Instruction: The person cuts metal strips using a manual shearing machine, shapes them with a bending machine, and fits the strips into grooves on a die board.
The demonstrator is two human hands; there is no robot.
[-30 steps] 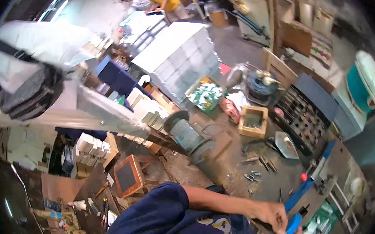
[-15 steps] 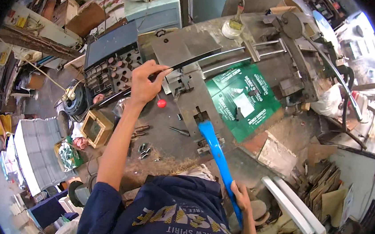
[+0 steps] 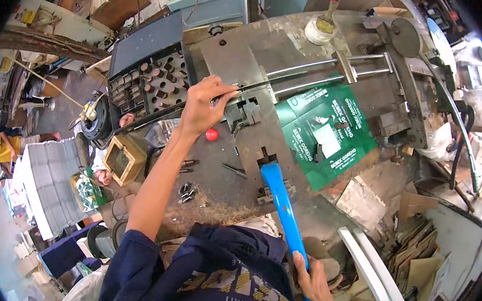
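Note:
My left hand (image 3: 203,106) pinches a long, thin dark metal strip (image 3: 267,83) between thumb and fingertips. The strip runs from beside the open case, through my grip, to the rails of a bench machine. Just below my fingers lies a notched steel block (image 3: 247,112) on the machine's bed. My right hand (image 3: 311,277) is wrapped around a flat blue lever (image 3: 285,206), low and close to my body. The lever's far end sits at a slot in the steel bed (image 3: 255,146). A red ball knob (image 3: 212,135) shows beside my left wrist.
An open case (image 3: 163,86) of round punches stands at the left. Several small metal pieces (image 3: 187,193) lie on the bench. A green printed sheet (image 3: 325,135) spreads under the parallel rails (image 3: 306,87). A white pot with a brush (image 3: 319,32) stands behind. Another person (image 3: 3,147) is far left.
The view has shifted slightly, so the bench sits a little differently. The strip now appears thinner and reaches farther right over the rails. Both hands keep their holds.

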